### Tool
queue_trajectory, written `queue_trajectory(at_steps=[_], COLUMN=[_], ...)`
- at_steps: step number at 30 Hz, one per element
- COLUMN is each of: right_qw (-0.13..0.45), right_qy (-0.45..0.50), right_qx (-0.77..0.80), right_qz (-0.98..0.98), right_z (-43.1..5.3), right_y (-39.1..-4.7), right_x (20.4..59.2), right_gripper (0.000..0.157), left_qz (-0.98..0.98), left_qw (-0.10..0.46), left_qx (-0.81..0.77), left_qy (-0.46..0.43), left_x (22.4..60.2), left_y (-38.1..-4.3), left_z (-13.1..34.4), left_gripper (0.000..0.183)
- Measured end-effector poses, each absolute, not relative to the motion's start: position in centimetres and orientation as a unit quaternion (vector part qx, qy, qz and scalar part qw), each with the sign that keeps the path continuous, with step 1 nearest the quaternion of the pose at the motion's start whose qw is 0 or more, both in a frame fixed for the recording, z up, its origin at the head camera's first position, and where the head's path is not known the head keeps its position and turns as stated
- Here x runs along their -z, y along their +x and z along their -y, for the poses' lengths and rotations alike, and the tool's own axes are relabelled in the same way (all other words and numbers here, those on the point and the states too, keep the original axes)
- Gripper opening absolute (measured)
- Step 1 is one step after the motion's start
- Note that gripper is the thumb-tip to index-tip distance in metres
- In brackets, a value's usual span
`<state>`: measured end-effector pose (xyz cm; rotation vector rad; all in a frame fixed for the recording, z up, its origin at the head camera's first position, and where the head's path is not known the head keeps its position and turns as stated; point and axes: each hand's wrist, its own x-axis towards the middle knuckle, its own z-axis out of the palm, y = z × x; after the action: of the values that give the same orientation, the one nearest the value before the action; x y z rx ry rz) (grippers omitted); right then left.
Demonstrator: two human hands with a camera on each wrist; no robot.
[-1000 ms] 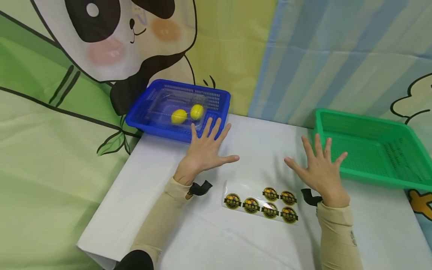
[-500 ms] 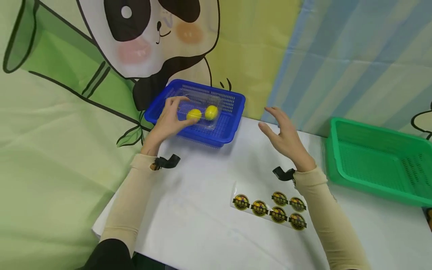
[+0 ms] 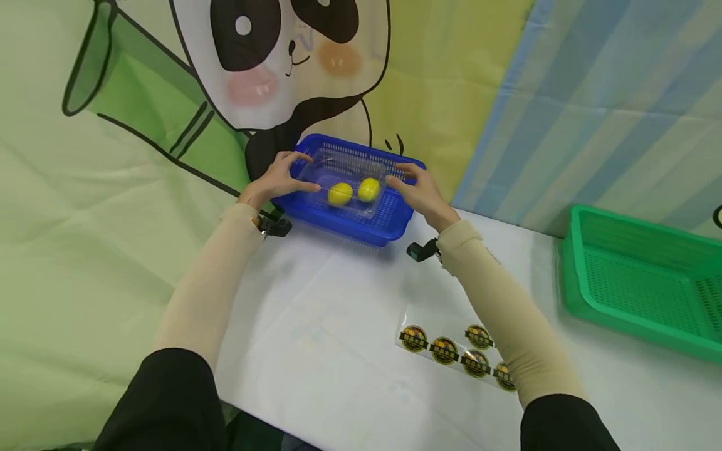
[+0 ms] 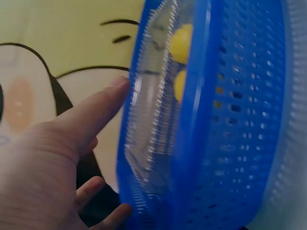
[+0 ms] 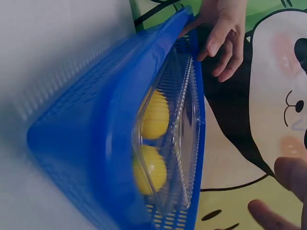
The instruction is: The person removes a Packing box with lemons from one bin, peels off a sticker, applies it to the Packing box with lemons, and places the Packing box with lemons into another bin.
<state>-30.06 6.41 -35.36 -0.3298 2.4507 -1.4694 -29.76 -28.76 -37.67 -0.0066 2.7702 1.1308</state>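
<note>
A clear plastic box (image 3: 318, 176) with two yellow lemon-like fruits (image 3: 340, 195) lies in a blue mesh basket (image 3: 338, 232). Over the basket's left side, my left hand (image 3: 274, 181) reaches with thumb and fingers spread apart at the box's left end. My right hand (image 3: 423, 196) hovers above the opposite side, its fingers slightly bent by the box's right end. The right wrist view shows the left hand's fingers just above the box (image 5: 188, 139) and the right hand's fingertips (image 5: 268, 218) apart from it. I cannot tell whether the left fingertips touch the box.
A sheet of round black-and-gold stickers (image 3: 444, 351) lies on the white table (image 3: 338, 363), partly behind the right forearm. At the right stands a green basket (image 3: 637, 329). A printed curtain with a panda (image 3: 338, 88) hangs right behind the table.
Both hands, first spread wide above the table, have moved forward and left to the blue basket; the left got there first. The head view has shifted left. The box has stayed in the basket.
</note>
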Motion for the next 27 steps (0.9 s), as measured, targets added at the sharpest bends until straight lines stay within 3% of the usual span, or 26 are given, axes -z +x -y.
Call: queue_trajectory(at_steps=[5, 13, 27], right_qw=[0.159, 0.19, 0.164], right_qy=[-0.081, -0.069, -0.013], right_qx=[0.51, 0.534, 0.573], right_qz=[-0.841, -0.821, -0.803], right_z=[-4.0, -1.2, -0.3], right_y=[-31.4, -32.5, -32.5], right_x=[36.0, 38.8, 40.9], right_gripper=[0.064, 0.065, 0.064], left_qz=[-0.913, -0.928, -0.922], left_qw=[0.078, 0.043, 0.033], left_qx=[-0.401, -0.371, -0.385], left_qy=[-0.019, -0.008, -0.011], left_x=[38.7, 40.1, 40.8], left_y=[-30.4, -30.9, -31.1], left_z=[28.9, 28.3, 28.0], left_gripper=[0.086, 0.069, 0.063])
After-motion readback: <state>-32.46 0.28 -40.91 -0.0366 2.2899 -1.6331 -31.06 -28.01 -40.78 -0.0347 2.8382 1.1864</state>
